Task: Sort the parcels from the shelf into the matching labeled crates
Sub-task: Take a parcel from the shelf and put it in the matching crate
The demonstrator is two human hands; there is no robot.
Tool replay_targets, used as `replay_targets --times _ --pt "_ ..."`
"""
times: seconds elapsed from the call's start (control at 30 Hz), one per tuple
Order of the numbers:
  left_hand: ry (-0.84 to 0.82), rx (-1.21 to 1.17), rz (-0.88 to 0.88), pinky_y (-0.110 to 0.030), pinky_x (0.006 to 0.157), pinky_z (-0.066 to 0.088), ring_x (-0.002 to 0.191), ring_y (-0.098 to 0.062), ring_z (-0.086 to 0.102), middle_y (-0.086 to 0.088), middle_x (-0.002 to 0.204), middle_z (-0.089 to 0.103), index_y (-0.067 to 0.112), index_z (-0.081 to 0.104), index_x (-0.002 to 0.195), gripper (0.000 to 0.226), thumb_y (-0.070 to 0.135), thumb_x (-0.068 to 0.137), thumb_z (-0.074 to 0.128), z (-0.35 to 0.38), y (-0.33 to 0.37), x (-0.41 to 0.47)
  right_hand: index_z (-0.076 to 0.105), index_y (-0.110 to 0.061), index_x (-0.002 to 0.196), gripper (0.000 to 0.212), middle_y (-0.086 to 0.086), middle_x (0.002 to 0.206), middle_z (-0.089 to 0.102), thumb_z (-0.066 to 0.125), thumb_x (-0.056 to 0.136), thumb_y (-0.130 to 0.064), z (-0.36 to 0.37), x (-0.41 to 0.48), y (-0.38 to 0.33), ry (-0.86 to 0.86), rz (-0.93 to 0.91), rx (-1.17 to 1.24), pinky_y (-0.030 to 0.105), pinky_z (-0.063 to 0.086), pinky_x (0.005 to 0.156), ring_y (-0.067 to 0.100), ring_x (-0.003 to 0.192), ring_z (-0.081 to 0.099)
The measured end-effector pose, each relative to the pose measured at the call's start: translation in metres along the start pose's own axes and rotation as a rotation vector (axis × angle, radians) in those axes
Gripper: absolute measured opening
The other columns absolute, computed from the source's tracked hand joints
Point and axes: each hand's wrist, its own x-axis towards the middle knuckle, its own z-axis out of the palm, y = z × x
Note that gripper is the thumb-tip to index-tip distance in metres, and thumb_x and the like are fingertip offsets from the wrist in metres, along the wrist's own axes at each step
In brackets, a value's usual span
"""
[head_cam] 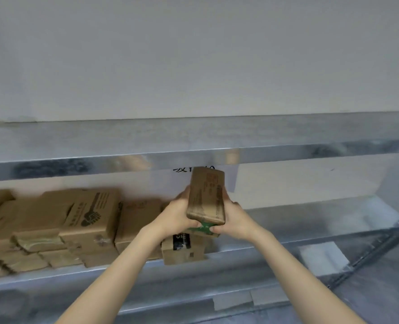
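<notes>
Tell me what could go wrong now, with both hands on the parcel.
The left hand and right hand grip the tall parcel only around its lower half, so it may tip. The small box below seems to sit at the front edge of the shelf; a bump could knock it off.

Left half of the bay: stacked cardboard boxes [86, 220] occupy the shelf deck [310, 225] up to its front edge; no passage there. Right half: bare deck, open from the front. Overhead limit: upper shelf beam [287, 156] (the held parcel [206, 195] tops out about level with it). Far right: a diagonal brace [385, 237] crosses the side opening
</notes>
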Motion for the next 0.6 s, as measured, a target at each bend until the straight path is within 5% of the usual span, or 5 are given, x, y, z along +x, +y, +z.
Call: replay_targets --times 0.13,0.33,0.47,0.53,0.6 --pt "-0.083 -0.058 0.073 -0.036 0.094 0.051 0.112 -0.01 0.056 0.004 0.12 0.056 0.029 0.038 0.135 0.086 0.02 0.063 0.084 0.033 0.041 0.032 -0.004 -0.025 0.157 0.132 0.003 0.135 0.055 0.08 0.057 -0.04 -0.046 -0.037 0.025 0.139 0.032 0.01 0.04 0.048 0.101 0.028 0.12 0.054" --pt "-0.228 -0.068 0.26 -0.048 0.107 0.036 0.122 -0.012 0.05 0.009 0.127 0.053 0.034 0.031 0.139 0.096 0.035 0.055 0.078 0.108 0.122 0.083 -0.01 -0.043 0.154 0.144 -0.014 0.15 0.042 0.09 0.051 -0.059 -0.116 -0.119 0.07 0.359 0.126 0.224 0.045 0.032 0.118 0.013 0.141 0.038" --pt "-0.428 -0.25 0.281 -0.02 0.097 0.044 0.111 -0.001 0.05 0.026 0.127 0.042 0.047 0.028 0.126 0.083 0.018 0.066 0.079 0.169 0.194 0.101 -0.003 -0.059 0.143 0.124 -0.034 0.145 0.032 0.091 0.063 -0.044 -0.158 -0.19 0.1 0.55 0.199 0.296 0.028 0.032 0.116 -0.01 0.138 0.032" --pt "-0.515 -0.336 0.268 -0.028 0.107 0.039 0.125 -0.008 0.045 0.017 0.136 0.041 0.053 0.028 0.126 0.079 0.028 0.068 0.074 0.206 0.231 0.105 -0.002 -0.059 0.141 0.121 -0.028 0.148 0.032 0.09 0.066 -0.04 -0.179 -0.229 0.117 0.676 0.239 0.321 0.025 0.036 0.114 -0.01 0.137 0.033" --pt "-0.563 -0.38 0.276 -0.034 0.117 0.021 0.14 -0.01 0.023 0.01 0.149 0.026 0.048 0.023 0.138 0.085 0.041 0.064 0.065 0.245 0.272 0.107 -0.015 -0.051 0.149 0.138 -0.01 0.158 0.025 0.087 0.057 -0.062 -0.2 -0.27 0.133 0.816 0.321 0.338 0.042 0.032 0.119 0.005 0.145 0.029"
